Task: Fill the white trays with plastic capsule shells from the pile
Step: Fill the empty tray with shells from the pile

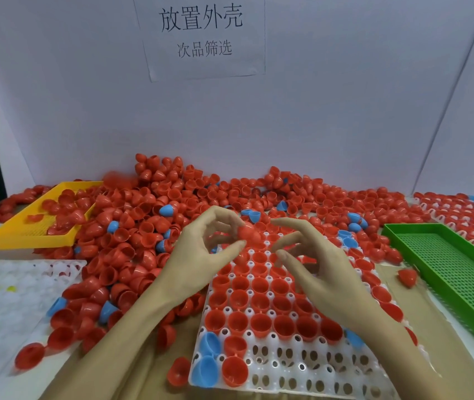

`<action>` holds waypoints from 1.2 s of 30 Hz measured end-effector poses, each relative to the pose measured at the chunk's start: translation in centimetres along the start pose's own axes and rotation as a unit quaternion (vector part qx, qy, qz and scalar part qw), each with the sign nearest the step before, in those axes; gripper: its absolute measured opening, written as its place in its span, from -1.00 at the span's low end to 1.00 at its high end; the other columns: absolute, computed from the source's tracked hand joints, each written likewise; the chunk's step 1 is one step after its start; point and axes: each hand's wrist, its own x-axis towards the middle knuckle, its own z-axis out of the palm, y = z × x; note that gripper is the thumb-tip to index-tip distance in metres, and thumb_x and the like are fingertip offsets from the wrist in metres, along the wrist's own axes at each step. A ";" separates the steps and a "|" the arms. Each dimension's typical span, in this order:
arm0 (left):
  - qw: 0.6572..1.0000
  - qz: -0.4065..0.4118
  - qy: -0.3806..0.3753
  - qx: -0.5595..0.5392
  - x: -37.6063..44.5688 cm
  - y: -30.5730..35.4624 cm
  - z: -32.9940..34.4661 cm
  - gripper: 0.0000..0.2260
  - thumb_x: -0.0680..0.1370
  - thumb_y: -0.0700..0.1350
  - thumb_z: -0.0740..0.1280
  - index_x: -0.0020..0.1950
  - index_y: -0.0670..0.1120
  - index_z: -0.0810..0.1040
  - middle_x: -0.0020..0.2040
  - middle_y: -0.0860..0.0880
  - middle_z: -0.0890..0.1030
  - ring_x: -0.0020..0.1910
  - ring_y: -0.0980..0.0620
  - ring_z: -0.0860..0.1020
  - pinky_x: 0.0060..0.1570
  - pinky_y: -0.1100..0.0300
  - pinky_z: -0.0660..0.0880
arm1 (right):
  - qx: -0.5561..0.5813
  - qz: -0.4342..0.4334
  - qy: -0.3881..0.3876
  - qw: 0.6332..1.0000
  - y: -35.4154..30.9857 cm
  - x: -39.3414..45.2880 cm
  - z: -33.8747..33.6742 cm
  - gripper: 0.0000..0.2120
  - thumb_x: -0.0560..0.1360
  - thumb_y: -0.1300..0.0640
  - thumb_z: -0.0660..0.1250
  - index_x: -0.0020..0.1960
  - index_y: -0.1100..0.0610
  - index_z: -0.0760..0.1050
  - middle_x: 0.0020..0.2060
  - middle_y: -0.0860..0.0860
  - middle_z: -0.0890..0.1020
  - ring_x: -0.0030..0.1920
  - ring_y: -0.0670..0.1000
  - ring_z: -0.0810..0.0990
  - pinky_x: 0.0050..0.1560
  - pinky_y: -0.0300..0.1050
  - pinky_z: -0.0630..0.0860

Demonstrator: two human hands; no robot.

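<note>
A white tray with round pockets lies in front of me; most of its far and middle pockets hold red shells, and two blue shells sit at its near left corner. A big pile of red and blue capsule shells covers the table behind it. My left hand hovers over the tray's far left edge and pinches a blurred red shell between thumb and fingertips. My right hand hangs above the tray's middle with fingers loosely spread, holding nothing.
A yellow mesh basket with a few red shells sits at far left, and a green mesh basket at right. Another white tray lies at left. A filled tray stands at far right. White walls enclose the bench.
</note>
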 end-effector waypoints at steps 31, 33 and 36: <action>0.932 -0.148 0.095 -0.317 0.8 -0.7 -1.4 -0.70 0.41 -0.21 0.56 0.14 -0.11 0.73 0.14 -0.11 0.71 0.12 -0.08 0.70 0.08 0.15 0.64 | 0.007 0.216 0.176 0.960 5.7 10.6 -2.1 -0.82 0.58 -0.03 0.50 0.02 0.08 0.66 -0.23 0.03 0.75 -0.21 -0.03 0.76 -0.02 -0.04 0.73; 0.933 -0.167 0.113 -0.297 0.7 -0.9 -1.3 -0.71 0.41 -0.20 0.57 0.12 -0.13 0.73 0.16 -0.17 0.70 0.13 -0.11 0.70 0.09 0.15 0.65 | 0.022 0.244 0.199 0.949 6.7 11.6 -2.1 -0.74 0.60 -0.01 0.48 0.10 0.19 0.68 -0.25 0.04 0.75 -0.21 -0.02 0.77 0.02 -0.03 0.73; 0.933 -0.197 0.134 -0.271 0.6 -1.3 -1.4 -0.76 0.45 -0.24 0.58 0.10 -0.15 0.74 0.15 -0.19 0.70 0.09 -0.09 0.71 0.05 0.19 0.64 | 0.063 0.268 0.192 0.942 7.1 12.2 -1.7 -0.53 0.67 0.10 0.40 0.47 0.34 0.45 -0.08 0.13 0.76 -0.11 0.06 0.79 0.14 0.08 0.71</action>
